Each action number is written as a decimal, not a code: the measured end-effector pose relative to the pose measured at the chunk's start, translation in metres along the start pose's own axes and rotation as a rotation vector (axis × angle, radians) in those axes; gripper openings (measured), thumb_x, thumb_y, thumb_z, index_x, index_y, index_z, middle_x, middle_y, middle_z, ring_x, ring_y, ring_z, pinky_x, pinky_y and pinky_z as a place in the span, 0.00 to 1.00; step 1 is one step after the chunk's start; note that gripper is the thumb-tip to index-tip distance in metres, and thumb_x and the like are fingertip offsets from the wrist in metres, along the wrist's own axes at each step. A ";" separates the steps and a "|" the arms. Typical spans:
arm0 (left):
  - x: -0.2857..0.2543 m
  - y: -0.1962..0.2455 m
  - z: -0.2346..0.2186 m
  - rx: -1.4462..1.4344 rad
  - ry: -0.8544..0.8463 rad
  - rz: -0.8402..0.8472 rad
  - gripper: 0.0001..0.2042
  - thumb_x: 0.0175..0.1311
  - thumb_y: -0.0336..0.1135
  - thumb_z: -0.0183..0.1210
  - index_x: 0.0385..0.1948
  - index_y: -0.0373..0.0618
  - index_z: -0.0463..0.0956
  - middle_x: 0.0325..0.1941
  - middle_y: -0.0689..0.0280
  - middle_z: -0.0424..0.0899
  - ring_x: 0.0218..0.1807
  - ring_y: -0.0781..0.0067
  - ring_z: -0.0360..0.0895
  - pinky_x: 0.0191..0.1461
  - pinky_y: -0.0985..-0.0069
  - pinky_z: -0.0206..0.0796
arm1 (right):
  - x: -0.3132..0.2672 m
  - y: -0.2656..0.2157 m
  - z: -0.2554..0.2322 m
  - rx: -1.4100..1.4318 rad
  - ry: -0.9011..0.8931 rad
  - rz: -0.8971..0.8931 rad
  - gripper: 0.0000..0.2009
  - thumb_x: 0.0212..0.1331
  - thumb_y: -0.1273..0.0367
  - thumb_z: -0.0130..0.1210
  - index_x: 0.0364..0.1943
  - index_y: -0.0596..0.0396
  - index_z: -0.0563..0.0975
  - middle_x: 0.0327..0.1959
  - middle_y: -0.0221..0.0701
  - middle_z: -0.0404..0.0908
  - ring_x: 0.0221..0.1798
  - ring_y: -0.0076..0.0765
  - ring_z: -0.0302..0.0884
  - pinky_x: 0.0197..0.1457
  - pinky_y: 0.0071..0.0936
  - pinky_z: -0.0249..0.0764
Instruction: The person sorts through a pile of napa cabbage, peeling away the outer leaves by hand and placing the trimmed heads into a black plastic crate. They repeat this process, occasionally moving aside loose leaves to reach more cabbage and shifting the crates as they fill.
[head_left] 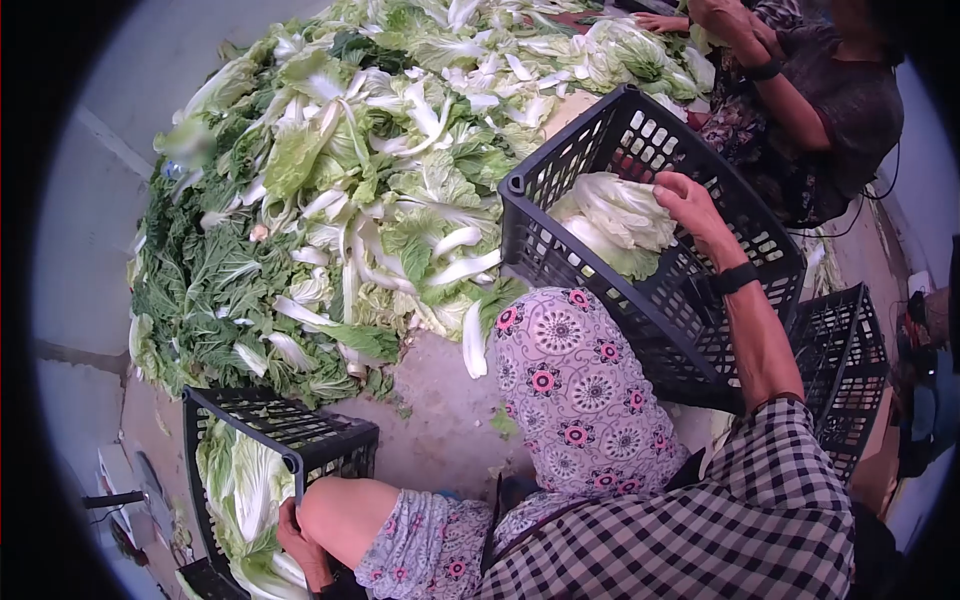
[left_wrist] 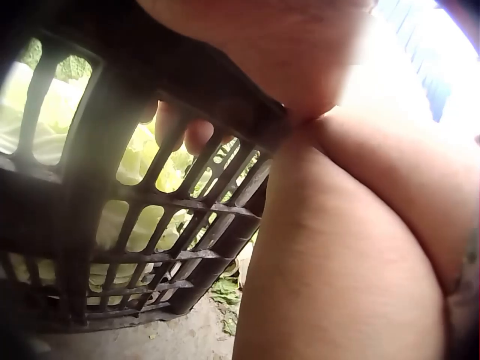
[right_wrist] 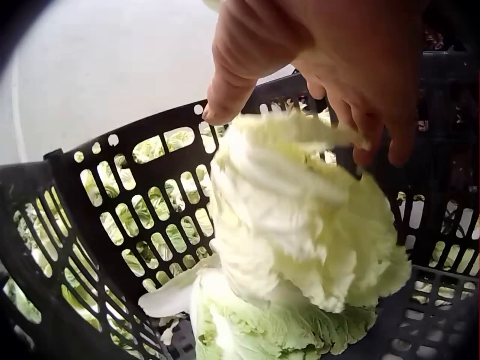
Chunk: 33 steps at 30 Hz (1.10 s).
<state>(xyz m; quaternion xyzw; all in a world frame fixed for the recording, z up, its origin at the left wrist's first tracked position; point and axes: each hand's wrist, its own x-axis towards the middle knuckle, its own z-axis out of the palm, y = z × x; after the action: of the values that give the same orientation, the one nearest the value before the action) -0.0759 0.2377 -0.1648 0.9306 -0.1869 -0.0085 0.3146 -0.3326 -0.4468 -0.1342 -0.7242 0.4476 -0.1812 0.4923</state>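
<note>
A pale cabbage lies in the black crate in front of the knees. Above its leafy end is my right hand; in the right wrist view the thumb and fingers of this hand are spread apart over the cabbage. Another leafy head shows under it. At the lower left, my left hand grips the rim of a second black crate holding cabbages. The left wrist view shows fingertips behind its slotted wall, palm outside.
A large heap of loose cabbage leaves covers the floor ahead and to the left. Another person sits at the upper right. More black crates stand at the right. Bare floor shows between the heap and the knees.
</note>
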 end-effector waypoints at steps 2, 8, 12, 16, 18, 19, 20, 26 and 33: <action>-0.002 0.011 -0.006 -0.073 -0.045 -0.097 0.17 0.63 0.41 0.47 0.36 0.32 0.74 0.27 0.59 0.78 0.29 0.69 0.71 0.37 0.73 0.65 | -0.023 -0.038 0.009 0.039 -0.114 -0.046 0.29 0.54 0.59 0.56 0.57 0.63 0.66 0.51 0.43 0.74 0.55 0.37 0.70 0.60 0.30 0.64; 0.000 0.037 -0.017 -0.197 -0.060 -0.202 0.15 0.66 0.40 0.46 0.38 0.35 0.76 0.27 0.65 0.77 0.32 0.75 0.71 0.39 0.77 0.64 | -0.064 -0.041 0.095 -0.203 -0.414 -0.374 0.31 0.55 0.68 0.53 0.64 0.59 0.57 0.61 0.44 0.65 0.61 0.40 0.65 0.65 0.32 0.58; 0.003 0.025 -0.023 -0.356 -0.159 -0.288 0.12 0.61 0.37 0.55 0.40 0.39 0.76 0.31 0.67 0.79 0.34 0.81 0.73 0.41 0.81 0.65 | -0.067 -0.015 0.114 -0.423 -0.193 -0.662 0.31 0.57 0.72 0.53 0.65 0.60 0.55 0.60 0.45 0.66 0.61 0.39 0.64 0.65 0.31 0.58; 0.020 0.004 -0.065 -0.042 0.192 -0.093 0.10 0.58 0.33 0.57 0.39 0.41 0.77 0.35 0.65 0.83 0.37 0.77 0.78 0.42 0.78 0.68 | -0.057 -0.002 0.111 -0.324 -0.234 -0.506 0.30 0.57 0.71 0.53 0.64 0.61 0.56 0.57 0.42 0.68 0.56 0.36 0.68 0.60 0.29 0.63; 0.031 -0.023 -0.094 -0.073 0.282 -0.121 0.12 0.57 0.33 0.57 0.41 0.38 0.76 0.36 0.59 0.83 0.38 0.72 0.79 0.45 0.75 0.69 | -0.053 -0.005 0.111 -0.330 -0.267 -0.431 0.30 0.58 0.71 0.53 0.64 0.61 0.56 0.55 0.41 0.69 0.54 0.34 0.69 0.58 0.28 0.65; 0.036 -0.036 -0.106 -0.006 0.260 -0.164 0.15 0.57 0.35 0.58 0.43 0.37 0.76 0.38 0.57 0.83 0.40 0.69 0.80 0.46 0.74 0.69 | -0.050 -0.002 0.112 -0.336 -0.250 -0.473 0.29 0.58 0.71 0.53 0.64 0.61 0.57 0.53 0.39 0.70 0.51 0.32 0.70 0.55 0.27 0.67; 0.039 -0.049 -0.115 0.061 0.235 -0.204 0.18 0.56 0.38 0.59 0.45 0.37 0.75 0.40 0.55 0.82 0.42 0.65 0.80 0.47 0.72 0.69 | -0.051 -0.003 0.112 -0.328 -0.256 -0.468 0.29 0.58 0.71 0.53 0.64 0.61 0.57 0.53 0.39 0.70 0.51 0.32 0.70 0.55 0.27 0.67; 0.029 -0.070 -0.109 0.530 -0.089 -0.470 0.26 0.47 0.44 0.65 0.45 0.37 0.73 0.44 0.48 0.79 0.47 0.52 0.76 0.51 0.65 0.67 | -0.046 0.001 0.108 -0.294 -0.288 -0.382 0.28 0.58 0.71 0.53 0.63 0.60 0.59 0.51 0.37 0.71 0.50 0.32 0.69 0.55 0.27 0.67; 0.010 -0.052 -0.107 0.338 -0.012 -0.448 0.29 0.42 0.40 0.70 0.47 0.42 0.67 0.43 0.51 0.78 0.44 0.55 0.77 0.50 0.67 0.68 | -0.058 -0.008 0.113 -0.134 -0.301 -0.435 0.28 0.58 0.69 0.53 0.63 0.59 0.60 0.50 0.36 0.71 0.50 0.30 0.68 0.54 0.27 0.67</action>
<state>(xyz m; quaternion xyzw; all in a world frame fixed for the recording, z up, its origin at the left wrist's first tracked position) -0.0345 0.3344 -0.1090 0.9879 0.0231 -0.0519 0.1440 -0.2805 -0.3358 -0.1680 -0.8531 0.2144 -0.1430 0.4537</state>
